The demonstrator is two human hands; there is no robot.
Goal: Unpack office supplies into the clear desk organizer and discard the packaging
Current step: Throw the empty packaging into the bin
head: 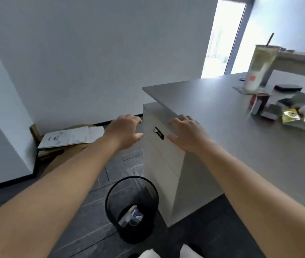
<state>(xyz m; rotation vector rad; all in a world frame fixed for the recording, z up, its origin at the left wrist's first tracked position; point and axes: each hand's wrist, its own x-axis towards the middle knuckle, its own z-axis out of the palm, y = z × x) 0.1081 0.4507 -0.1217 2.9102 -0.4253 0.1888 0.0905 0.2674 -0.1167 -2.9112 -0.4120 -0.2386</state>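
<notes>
Hovering both hands empty, fingers loosely spread; I'm seeing supply packs (286, 108) lying far right, nearer right hand (186, 134) than left hand (124, 130).

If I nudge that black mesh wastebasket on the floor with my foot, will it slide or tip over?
The black mesh wastebasket looks light: thin see-through mesh, with only a few scraps of packaging at the bottom. It would probably slide easily on the smooth dark floor. Being tall and narrowing toward its base, a push near the rim might tip it.

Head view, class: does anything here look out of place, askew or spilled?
Mostly no. The black mesh bin stands upright with discarded packaging inside. Flattened cardboard and papers lie loosely piled on the floor by the wall. Nothing looks spilled.
</notes>
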